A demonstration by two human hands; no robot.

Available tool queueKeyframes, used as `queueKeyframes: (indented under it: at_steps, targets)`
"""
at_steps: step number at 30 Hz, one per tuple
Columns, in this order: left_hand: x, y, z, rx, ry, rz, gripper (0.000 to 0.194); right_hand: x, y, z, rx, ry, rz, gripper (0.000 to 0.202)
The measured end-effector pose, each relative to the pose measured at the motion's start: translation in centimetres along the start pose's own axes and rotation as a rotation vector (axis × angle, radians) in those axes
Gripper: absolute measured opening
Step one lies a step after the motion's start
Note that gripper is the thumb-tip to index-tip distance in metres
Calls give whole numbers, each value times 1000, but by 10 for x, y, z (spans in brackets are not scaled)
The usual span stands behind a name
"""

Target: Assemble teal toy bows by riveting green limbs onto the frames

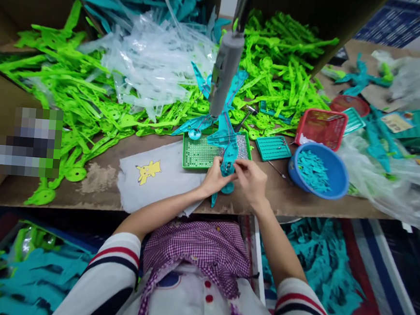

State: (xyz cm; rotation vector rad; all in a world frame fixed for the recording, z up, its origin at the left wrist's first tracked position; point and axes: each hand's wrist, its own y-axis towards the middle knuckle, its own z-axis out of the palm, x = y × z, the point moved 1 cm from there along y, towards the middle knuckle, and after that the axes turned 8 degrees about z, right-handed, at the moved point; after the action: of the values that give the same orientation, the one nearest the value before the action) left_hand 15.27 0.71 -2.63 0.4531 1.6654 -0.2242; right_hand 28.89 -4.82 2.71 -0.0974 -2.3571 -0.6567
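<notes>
A long teal plastic part (pixel 223 135) with spread arms lies across a green tray (pixel 197 160) near the table's front edge. My left hand (pixel 215 178) grips its lower end from the left, thumb and fingers pressed on it. At the right side of the same end, my right hand (pixel 251 179) has its fingertips pinched together; whatever small thing they hold is hidden. Above the part hangs a grey powered screwdriver (pixel 226 74), its tip over the part's middle. Small metal pieces lie in the right side of the green tray.
A grey cloth (pixel 158 173) lies at left, a blue bowl (pixel 342 180) of small teal pieces at right, with a red basket (pixel 322 114) and teal tray (pixel 273 148) near it. Behind are heaps of green parts (pixel 278 66) and clear strips (pixel 155 61). A hammer (pixel 247 118) leans there.
</notes>
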Motion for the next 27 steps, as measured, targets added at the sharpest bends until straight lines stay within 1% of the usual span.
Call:
queueKeyframes:
  at_steps: [2, 4, 8, 10, 11, 13, 14, 16, 17, 19, 20, 21, 23, 25, 27]
  targets:
    - [1, 0, 0, -12, 11, 8, 56, -5, 2, 11, 49, -46, -69, 20]
    - [1, 0, 1, -20, 29, 11, 53, -11, 3, 20, 70, -106, -122, 23]
    - [1, 0, 1, -21, 43, 15, 48, -14, -6, 32, 20, -206, -176, 24]
    - [2, 0, 1, -20, 39, 13, 45, -13, -13, 29, 35, -198, -192, 26]
    - [2, 0, 1, -21, 36, 7, 45, -13, -15, 25, 46, -188, -193, 27]
    - [2, 1, 0, -23, 41, -15, 49, -19, -9, 7, 21, -202, -135, 31]
    - [2, 1, 0, -25, 48, -27, 52, -26, 0, -6, -18, -243, -73, 33]
    - [1, 2, 0, -25, 63, -40, 57, -49, 30, -33, -102, -397, 98, 35]
    - [0, 2, 0, -26, 66, -39, 58, -64, 49, -44, -82, -502, 176, 35]
    - [-2, 2, 0, -31, 58, -33, 58, -95, 87, -56, 58, -703, 291, 34]
    - [-3, 2, 0, -30, 52, -35, 58, -109, 103, -57, 153, -786, 328, 33]
    - [-3, 2, 0, -30, 50, -40, 58, -120, 116, -56, 221, -861, 356, 30]
    - [-3, 2, 0, -29, 54, -44, 58, -137, 129, -48, 319, -978, 407, 24]
    - [-3, 2, -1, -27, 62, -45, 58, -145, 132, -40, 349, -1043, 446, 23]
    - [-4, 2, -1, -24, 71, -52, 59, -148, 131, -37, 359, -1059, 474, 27]
